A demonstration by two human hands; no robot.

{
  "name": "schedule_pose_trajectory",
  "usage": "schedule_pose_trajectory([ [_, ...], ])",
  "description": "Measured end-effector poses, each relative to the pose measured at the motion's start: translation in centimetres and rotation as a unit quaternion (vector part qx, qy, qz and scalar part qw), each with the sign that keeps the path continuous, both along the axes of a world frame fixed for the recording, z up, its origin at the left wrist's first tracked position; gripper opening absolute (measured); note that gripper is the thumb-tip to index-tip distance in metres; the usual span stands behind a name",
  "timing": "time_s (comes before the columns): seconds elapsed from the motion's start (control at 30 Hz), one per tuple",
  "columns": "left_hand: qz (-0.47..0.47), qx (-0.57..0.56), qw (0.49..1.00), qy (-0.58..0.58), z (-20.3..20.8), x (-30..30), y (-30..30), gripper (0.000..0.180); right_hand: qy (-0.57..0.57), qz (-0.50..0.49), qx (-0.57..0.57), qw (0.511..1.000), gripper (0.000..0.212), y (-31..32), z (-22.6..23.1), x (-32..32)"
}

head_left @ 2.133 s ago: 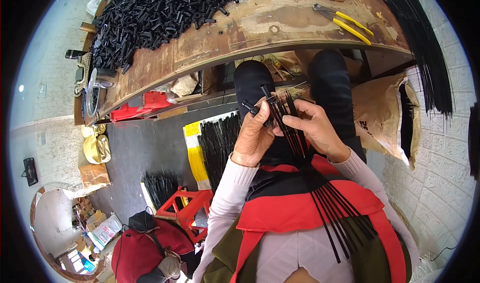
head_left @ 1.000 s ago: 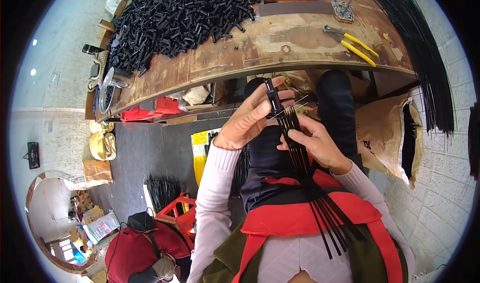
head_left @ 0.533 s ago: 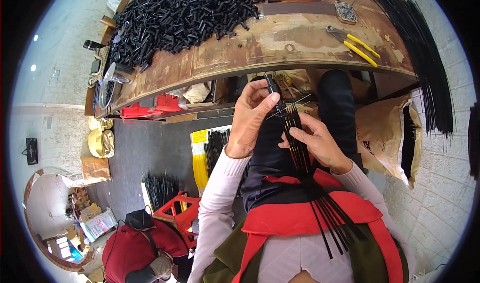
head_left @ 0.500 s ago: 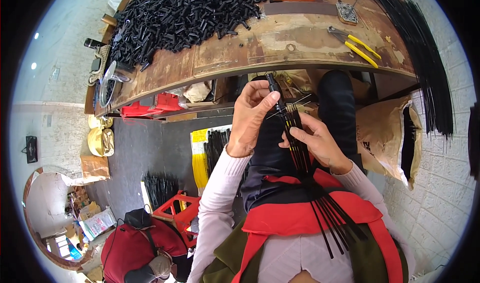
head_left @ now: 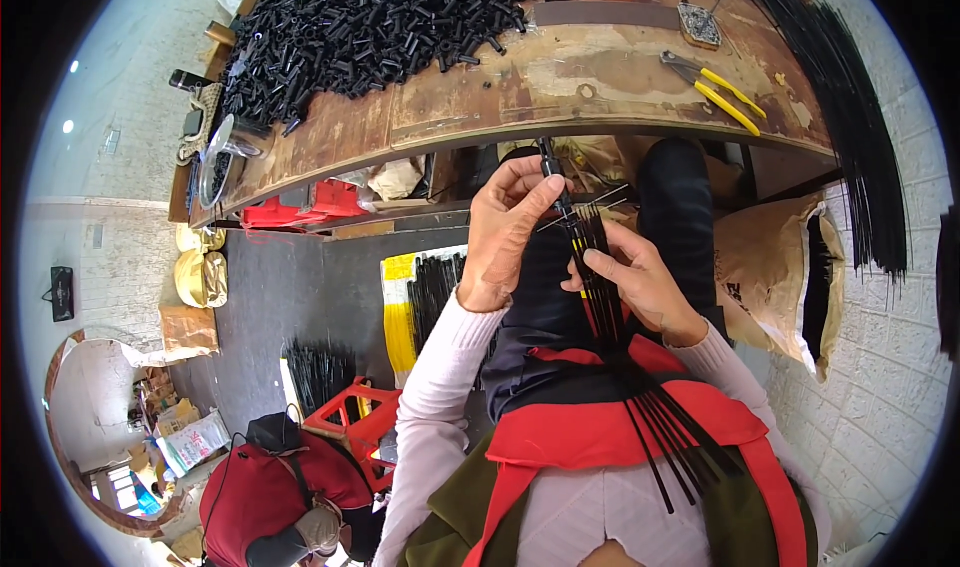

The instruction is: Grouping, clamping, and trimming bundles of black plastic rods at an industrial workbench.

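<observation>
Head view, then: what is the left hand doing?

— Its grip is pinching a slim black tube between thumb and fingers, and the tube is tilting slightly in front of the body.

And the right hand?

— Its grip is pressing together on a bundle of thin black rods. The tube is sitting right at the bundle's upper end, though I cannot tell whether a rod is entering it.

Where are the rods' lower ends going?

— They are fanning out over the red cloth across the wearer's front.

What is the desk carrying?

— A heap of short black pieces is covering its left part. Yellow-handled pliers are lying toward the right, near a shallow tray, and long black strands are hanging over the right end.

Anything else nearby?

— A brown sack is standing beside the right leg, and a person in dark red is bending at lower left.
</observation>
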State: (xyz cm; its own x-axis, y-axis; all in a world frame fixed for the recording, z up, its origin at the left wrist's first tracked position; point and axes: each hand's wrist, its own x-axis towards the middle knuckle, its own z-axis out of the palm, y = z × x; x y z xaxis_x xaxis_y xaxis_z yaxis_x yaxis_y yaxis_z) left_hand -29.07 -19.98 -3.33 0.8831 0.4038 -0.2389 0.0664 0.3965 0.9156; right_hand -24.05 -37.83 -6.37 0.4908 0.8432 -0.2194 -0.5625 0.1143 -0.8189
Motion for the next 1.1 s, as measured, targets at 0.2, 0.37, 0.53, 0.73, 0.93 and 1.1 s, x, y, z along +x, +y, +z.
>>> schedule_pose_trajectory([
  [0.2, -0.006, 0.046, 0.999, -0.018, 0.5, -0.2, 0.2, 0.037, 0.011, 0.006, 0.012, 1.000, 0.031, 0.0, 0.1, 0.2],
  [0.37, -0.058, 0.014, 0.998, -0.030, -0.1, -0.4, 0.8, 0.038, 0.017, 0.018, 0.022, 0.999, 0.030, -0.3, -0.1, 0.4],
  [0.53, -0.077, -0.003, 0.996, -0.041, 0.1, -0.4, 0.2, 0.035, 0.021, 0.006, 0.020, 1.000, 0.030, -0.5, -0.2, 0.4],
  [0.73, 0.012, 0.035, 0.999, -0.017, 0.3, -0.5, -1.0, 0.040, 0.022, -0.006, 0.006, 1.000, 0.031, -0.3, 0.1, 0.4],
  [0.93, -0.055, -0.046, 0.995, -0.075, 0.6, -2.3, -0.8, 0.063, 0.023, 0.003, 0.021, 1.000, 0.030, -0.3, 0.1, 0.5],
  [1.1, 0.012, 0.059, 0.997, -0.054, 1.5, -2.1, -2.1, 0.070, 0.012, 0.003, 0.011, 1.000, 0.027, -0.1, 0.1, 0.6],
])
